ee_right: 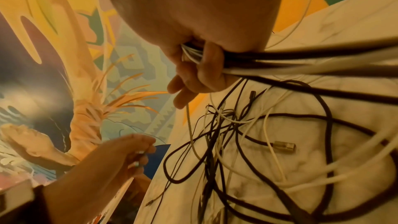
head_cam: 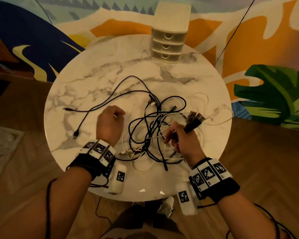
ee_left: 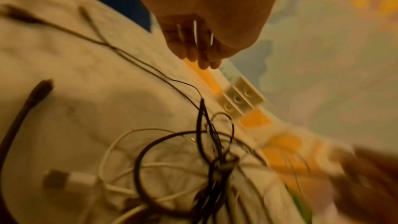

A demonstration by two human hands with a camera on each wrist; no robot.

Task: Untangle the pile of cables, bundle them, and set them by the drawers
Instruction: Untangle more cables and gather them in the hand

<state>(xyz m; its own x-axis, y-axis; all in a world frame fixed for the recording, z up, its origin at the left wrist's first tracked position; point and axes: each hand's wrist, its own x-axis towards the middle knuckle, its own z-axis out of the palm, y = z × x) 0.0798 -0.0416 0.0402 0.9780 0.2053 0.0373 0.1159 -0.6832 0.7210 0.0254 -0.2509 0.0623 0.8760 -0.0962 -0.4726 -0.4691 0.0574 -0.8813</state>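
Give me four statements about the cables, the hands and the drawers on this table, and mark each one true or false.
1. The right hand grips several cable ends together. True.
2. The drawer unit lies tipped on its side. False: it stands upright at the far edge of the table.
3. All the cables are white. False: the pile mixes black and white ones.
4. The left hand pinches a thin white cable. True.
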